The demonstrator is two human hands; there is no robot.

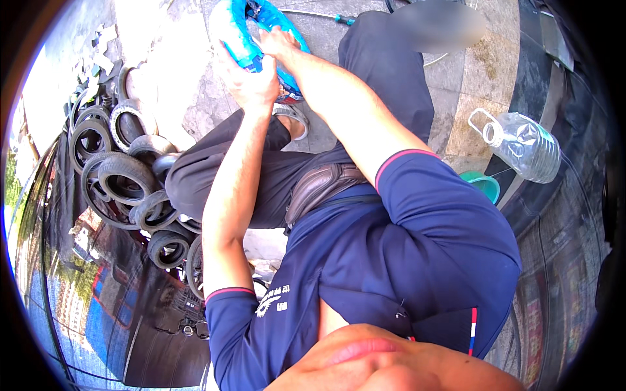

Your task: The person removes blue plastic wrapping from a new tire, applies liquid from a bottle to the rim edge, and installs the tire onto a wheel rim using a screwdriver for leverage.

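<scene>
Both hands grip a blue-wrapped tyre, the left hand clasped around its near rim and the right hand pinching the wrapping just beyond.

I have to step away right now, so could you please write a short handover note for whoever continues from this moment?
Left hand: closed around the near rim of the blue-wrapped tyre.
Right hand: fingers on the tyre's wrap beside the left hand; grip unclear.
Things: the tyre is held up in front, above the knees. A pile of black tyres lies to the left; a clear water jug and a green basin are to the right.
Done: tyre in hand.
Left: the blue wrap covers all that shows of it.
</scene>
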